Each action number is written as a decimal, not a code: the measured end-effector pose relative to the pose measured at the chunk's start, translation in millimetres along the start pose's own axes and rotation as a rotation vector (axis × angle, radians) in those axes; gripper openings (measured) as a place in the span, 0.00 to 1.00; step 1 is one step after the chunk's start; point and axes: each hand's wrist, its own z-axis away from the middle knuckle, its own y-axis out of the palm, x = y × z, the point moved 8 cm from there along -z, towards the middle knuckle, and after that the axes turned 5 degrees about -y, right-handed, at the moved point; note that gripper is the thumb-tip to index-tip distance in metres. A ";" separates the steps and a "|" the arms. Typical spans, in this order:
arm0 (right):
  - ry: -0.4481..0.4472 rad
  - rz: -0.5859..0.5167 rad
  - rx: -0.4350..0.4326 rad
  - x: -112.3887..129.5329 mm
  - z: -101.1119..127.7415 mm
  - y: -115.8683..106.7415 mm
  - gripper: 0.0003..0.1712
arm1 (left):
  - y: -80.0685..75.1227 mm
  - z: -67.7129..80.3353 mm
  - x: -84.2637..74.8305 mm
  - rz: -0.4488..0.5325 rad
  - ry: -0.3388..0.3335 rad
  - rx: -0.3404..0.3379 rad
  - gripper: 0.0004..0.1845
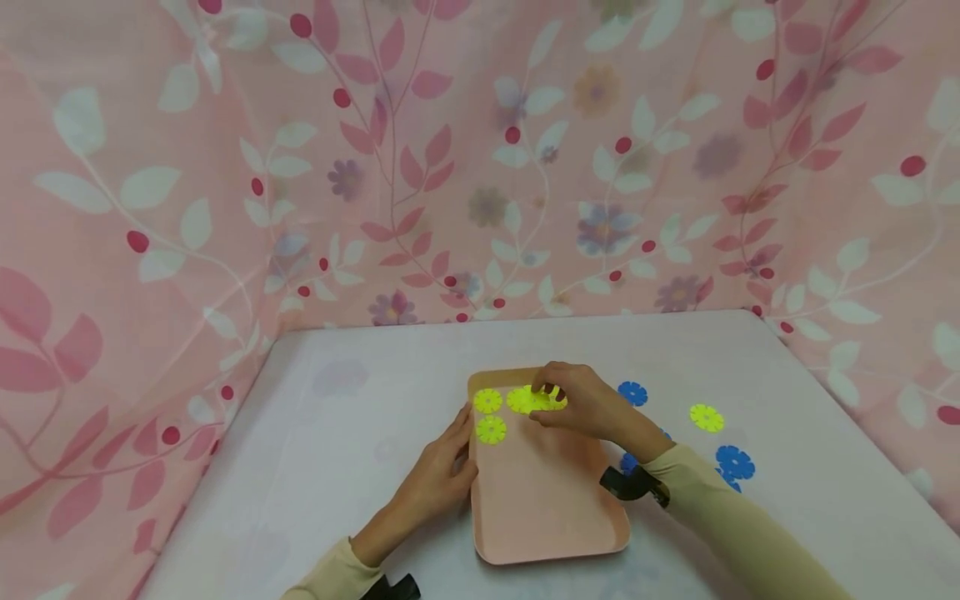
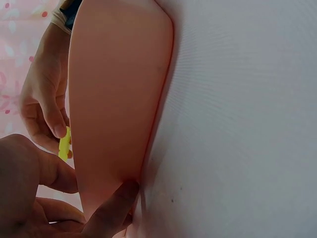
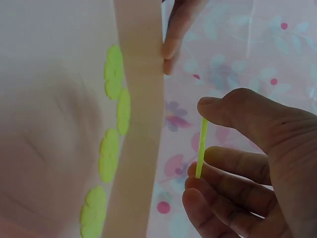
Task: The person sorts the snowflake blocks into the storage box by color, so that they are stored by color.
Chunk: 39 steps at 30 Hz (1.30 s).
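Yellow plastic flower disc (image 3: 201, 148) is pinched edge-on between the thumb and fingertips of the right hand (image 1: 588, 404), held just above the far end of the pink tray (image 1: 547, 500). Fingers of that hand are curled and closed on the disc's rim; the right wrist view shows the disc as a thin upright sliver, free of the tray surface. Four more yellow discs lie flat along the tray's far end in that view; the head view shows two of them (image 1: 488, 401) plainly, the others partly hidden beneath the hand. The left hand (image 1: 442, 479) rests against the tray's left edge, fingers nearly straight and together, with a fingertip (image 2: 121, 196) touching the rim. Blue discs (image 1: 632, 392) and one further yellow disc (image 1: 707, 417) lie on the white table (image 1: 337, 467), right of the tray and apart from it. In judgement, the disc is light, thin, stiff and rather slick; the notched rim is the soundest place to take hold, since a flat-lying piece offers little purchase.
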 end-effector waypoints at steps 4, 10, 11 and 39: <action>0.011 0.007 0.010 -1.9 -2.2 9.2 0.17 | -1.0 0.9 -0.7 0.018 0.003 0.006 0.37; 0.020 0.010 0.023 -5.2 -7.4 20.5 0.16 | 0.1 1.5 0.0 0.017 0.004 0.011 0.37; 0.017 0.015 0.024 -6.1 -7.8 22.5 0.15 | 0.4 1.8 0.1 0.014 0.003 0.012 0.37; 0.187 0.151 0.105 -21.7 3.5 57.5 0.22 | -1.9 0.8 -0.5 -0.011 0.000 0.000 0.37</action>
